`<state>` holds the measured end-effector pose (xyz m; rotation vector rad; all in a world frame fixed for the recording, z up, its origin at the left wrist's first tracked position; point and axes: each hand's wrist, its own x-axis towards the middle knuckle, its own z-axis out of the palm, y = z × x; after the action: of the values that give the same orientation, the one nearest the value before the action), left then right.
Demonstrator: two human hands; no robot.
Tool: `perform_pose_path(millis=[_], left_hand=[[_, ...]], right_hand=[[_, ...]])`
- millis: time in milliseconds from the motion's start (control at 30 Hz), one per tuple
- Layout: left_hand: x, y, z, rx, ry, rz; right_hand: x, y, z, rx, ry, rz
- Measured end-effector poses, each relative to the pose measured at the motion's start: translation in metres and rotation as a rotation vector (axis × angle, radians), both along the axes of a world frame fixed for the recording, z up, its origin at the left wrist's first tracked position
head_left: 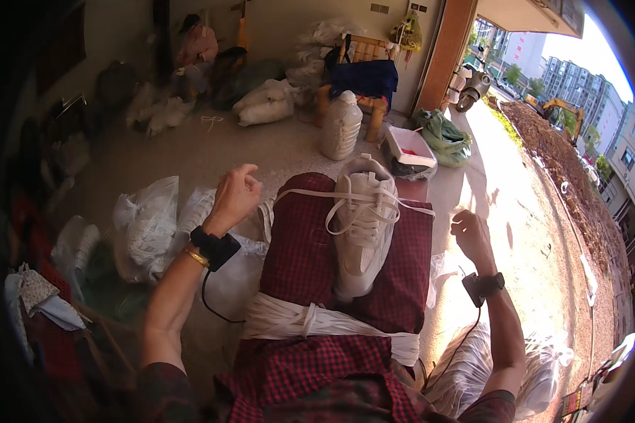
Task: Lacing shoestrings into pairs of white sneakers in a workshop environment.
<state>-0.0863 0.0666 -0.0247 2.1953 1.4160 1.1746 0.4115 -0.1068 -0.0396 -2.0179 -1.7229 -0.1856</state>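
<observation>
A pale off-white sneaker (363, 247) rests on my lap, its toe toward me. Its flat white shoelace (360, 208) is crossed loosely over the tongue, one end draping over my left knee and the other reaching the right edge of my lap. My left hand (237, 194) is raised to the left of the shoe, fingers half bent and apart, with nothing visible in them. Out to the right, my right hand (473, 234) hovers with loosely curled fingers, apart from the lace end. A bundle of white laces (331, 326) lies across my thighs, over a red-and-black checked cloth (300, 247).
Clear bags of white laces (148, 229) stand at my left, and another plastic bag (466, 366) is at my lower right. Ahead are a large plastic jug (342, 127), a white tray (410, 146), a green bag (444, 139) and a bamboo chair (363, 51). Another person (197, 46) sits far back.
</observation>
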Motion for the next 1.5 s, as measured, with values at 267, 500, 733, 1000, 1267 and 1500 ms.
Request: perform_pose_path(millis=[267, 500, 733, 1000, 1267, 1500], left_hand=[[0.066, -0.038, 0.020, 0.205, -0.118, -0.577], [0.018, -0.010, 0.031, 0.757, 0.289, -0.491], [-0.064, -0.006, 0.040, 0.710, 0.358, -0.267], [-0.089, 0.001, 0.019, 0.789, 0.351, 0.092], [0.013, -0.004, 0.018, 0.456, -0.103, 0.069], [0.100, -0.031, 0.043, 0.204, -0.417, -0.400]], right_hand=[[-0.143, 0.018, 0.074, 0.146, 0.044, 0.487], [-0.097, 0.004, 0.109, 0.110, -0.321, 0.589], [-0.024, -0.041, 0.145, 0.105, -0.462, 0.280], [-0.056, -0.069, 0.142, 0.673, -0.393, 0.144], [-0.147, 0.000, 0.085, 0.625, 0.308, 0.409], [-0.162, 0.040, 0.062, 0.361, 0.707, 0.556]])
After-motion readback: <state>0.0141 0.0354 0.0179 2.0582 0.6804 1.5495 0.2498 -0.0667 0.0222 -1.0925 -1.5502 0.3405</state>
